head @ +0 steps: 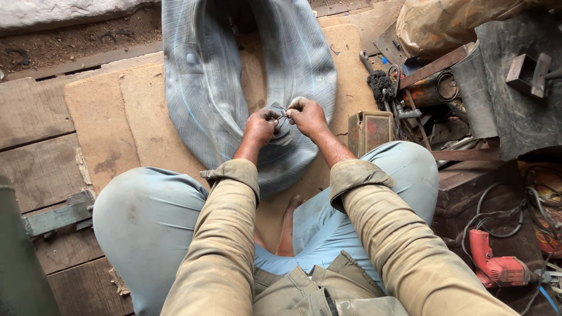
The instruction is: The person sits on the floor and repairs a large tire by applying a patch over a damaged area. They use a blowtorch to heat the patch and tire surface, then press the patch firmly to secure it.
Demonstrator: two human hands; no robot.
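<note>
Sat cross-legged on brown floor board. Left hand and right hand close together, both pinched on small metal piece at near edge of grey inner tube. Red drill off right.

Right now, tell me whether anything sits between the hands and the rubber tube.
Nothing visible does. The left hand and right hand already press on the grey rubber tube, pinching a small metal piece.
</note>
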